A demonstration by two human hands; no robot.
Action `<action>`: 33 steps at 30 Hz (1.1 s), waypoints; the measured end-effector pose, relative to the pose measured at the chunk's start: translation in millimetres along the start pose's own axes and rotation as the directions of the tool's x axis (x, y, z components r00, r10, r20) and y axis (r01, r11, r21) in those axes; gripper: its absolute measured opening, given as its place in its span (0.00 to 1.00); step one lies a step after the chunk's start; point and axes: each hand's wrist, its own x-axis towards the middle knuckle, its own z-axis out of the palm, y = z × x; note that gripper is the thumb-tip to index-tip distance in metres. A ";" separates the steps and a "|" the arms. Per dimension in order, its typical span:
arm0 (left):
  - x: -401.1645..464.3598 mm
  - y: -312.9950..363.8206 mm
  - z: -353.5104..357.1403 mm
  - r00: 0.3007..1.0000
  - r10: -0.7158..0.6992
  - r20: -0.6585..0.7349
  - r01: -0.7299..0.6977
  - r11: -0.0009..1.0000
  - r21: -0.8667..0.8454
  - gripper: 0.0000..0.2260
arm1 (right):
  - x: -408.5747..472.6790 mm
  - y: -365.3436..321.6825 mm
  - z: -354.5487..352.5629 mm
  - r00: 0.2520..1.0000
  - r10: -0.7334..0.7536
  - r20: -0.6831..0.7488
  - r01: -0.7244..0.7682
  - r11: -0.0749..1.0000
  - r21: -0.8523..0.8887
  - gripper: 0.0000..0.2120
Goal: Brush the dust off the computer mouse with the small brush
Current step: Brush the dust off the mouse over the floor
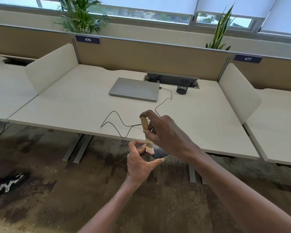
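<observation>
My left hand [139, 163] grips a dark computer mouse [160, 153] in the air just in front of the desk's front edge; my fingers hide most of the mouse. My right hand [166, 132] holds a small brush [146, 132] with a wooden handle, upright, bristles pointing down. The pale bristles touch the top of the mouse. The mouse's thin black cable [118, 122] loops over the desk and runs to a shut silver laptop [134, 89].
The white desk [65, 105] has low side dividers and a tan back panel. A black mesh pen cup [183, 86] stands beside the cable tray at the back. Below lies patterned carpet, with a black shoe [7, 184] at the left.
</observation>
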 end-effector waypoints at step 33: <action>-25.6 -14.9 -10.6 0.986 -0.128 0.105 0.131 0.991 -0.016 0.38 | -12.7 30.2 -2.5 0.996 0.084 0.024 -0.088 0.963 0.254 0.19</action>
